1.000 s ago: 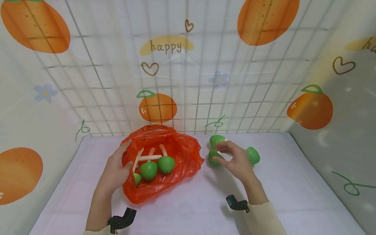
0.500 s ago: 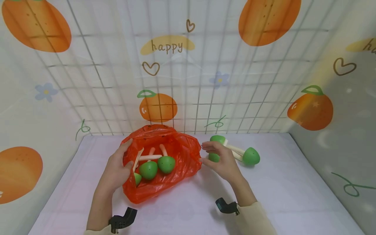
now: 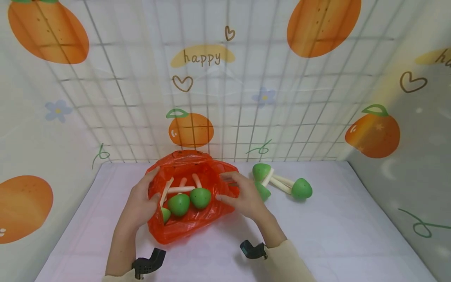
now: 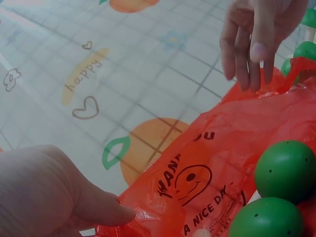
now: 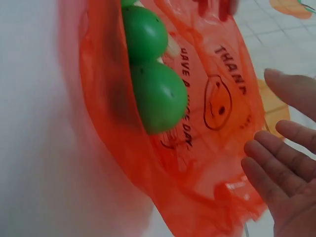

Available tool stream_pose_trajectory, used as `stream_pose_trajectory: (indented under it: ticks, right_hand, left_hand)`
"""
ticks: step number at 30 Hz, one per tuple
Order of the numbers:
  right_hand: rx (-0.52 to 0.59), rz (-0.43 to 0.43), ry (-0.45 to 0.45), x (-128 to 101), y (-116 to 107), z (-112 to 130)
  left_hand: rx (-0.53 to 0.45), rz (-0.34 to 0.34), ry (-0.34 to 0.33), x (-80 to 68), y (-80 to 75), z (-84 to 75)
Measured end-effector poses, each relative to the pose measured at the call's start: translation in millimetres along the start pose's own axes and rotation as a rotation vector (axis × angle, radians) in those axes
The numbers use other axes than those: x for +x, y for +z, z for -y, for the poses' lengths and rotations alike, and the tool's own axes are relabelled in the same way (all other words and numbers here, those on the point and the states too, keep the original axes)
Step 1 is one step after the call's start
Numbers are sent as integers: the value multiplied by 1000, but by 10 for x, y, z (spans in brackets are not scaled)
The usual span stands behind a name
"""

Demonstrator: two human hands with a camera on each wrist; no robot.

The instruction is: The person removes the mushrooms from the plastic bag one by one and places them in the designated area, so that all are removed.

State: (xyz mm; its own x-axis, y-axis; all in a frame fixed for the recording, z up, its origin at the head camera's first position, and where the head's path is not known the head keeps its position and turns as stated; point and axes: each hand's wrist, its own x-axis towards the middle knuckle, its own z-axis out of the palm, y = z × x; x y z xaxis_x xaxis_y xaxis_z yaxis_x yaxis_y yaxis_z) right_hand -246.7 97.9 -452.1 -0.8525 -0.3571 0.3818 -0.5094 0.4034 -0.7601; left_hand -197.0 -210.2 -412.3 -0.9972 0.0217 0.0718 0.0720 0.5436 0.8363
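Backdrop: a patterned sheet with oranges, hearts and "happy" lettering hangs behind a wire grid and wraps both sides of your workspace.

The table is pale lilac-white and carries everything below.

The orange plastic bag lies at the table's centre-left with its mouth facing you and held open. Black print on its wall shows a smiley face and lettering, readable in the left wrist view.

Your left hand grips the bag's left rim; the thumb pinches the plastic edge against the hand, and the other fingers are hidden behind the film.

Your right hand is at the bag's right rim with its fingers straight and spread. They hold nothing. The fingertips lie at the plastic edge; whether they press it you cannot tell from these views.

Inside the bag lie green mushroom toys with pale stems: two large caps side by side and touching, a smaller green piece at lower left, and several stems crossing behind them.

Outside the bag, just right of your right hand, three more mushrooms lie on the table in a loose cluster, stems meeting in the middle; one cap is partly hidden behind your hand.
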Motion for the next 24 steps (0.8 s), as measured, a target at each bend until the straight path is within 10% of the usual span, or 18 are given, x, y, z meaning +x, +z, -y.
stream_pose_trajectory:
  ticks: [24]
  right_hand:
    - [-114, 35, 105, 86, 673, -164]
  left_hand:
    - [-11, -6, 0, 15, 5, 38]
